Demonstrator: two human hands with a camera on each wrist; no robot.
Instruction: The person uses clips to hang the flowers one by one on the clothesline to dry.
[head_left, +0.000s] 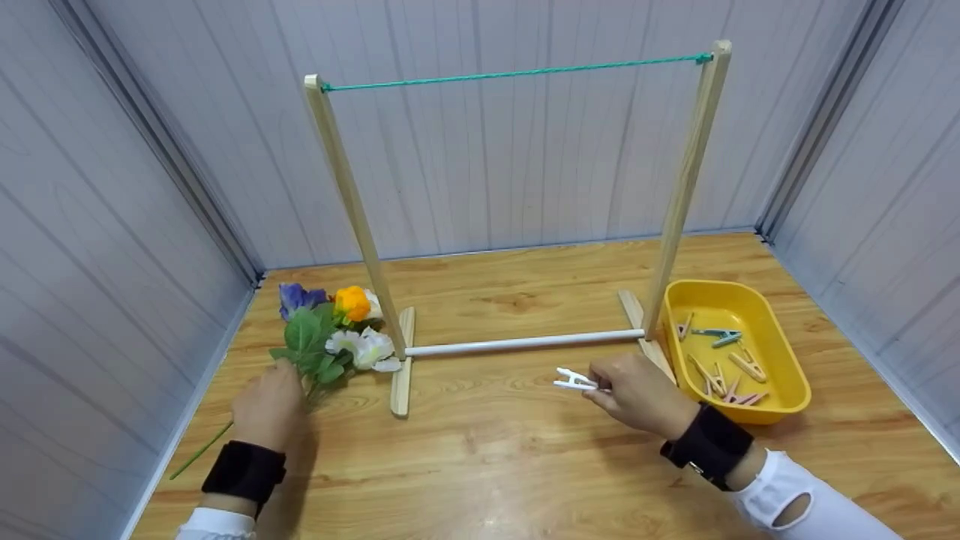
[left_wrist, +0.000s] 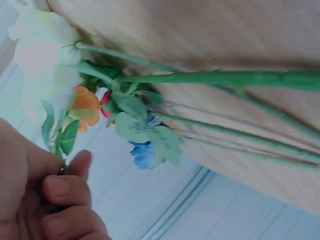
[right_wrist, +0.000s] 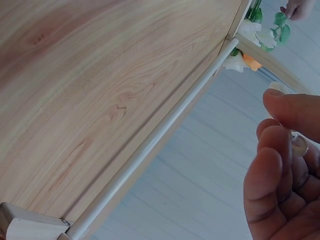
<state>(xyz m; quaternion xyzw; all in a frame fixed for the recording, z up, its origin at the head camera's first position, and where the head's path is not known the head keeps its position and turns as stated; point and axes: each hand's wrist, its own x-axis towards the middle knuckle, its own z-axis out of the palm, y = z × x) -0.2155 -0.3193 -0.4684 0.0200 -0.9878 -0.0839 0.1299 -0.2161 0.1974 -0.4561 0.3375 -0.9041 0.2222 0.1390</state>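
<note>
Your left hand [head_left: 268, 405] grips the flower bunch [head_left: 330, 334] at nine o'clock; your right hand [head_left: 637, 391] pinches a white clothespin [head_left: 574, 380].

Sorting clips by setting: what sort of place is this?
Likely a staged test booth, not a home: plain panel walls enclose a wooden table holding a small string rack and a tray of pegs.
</note>
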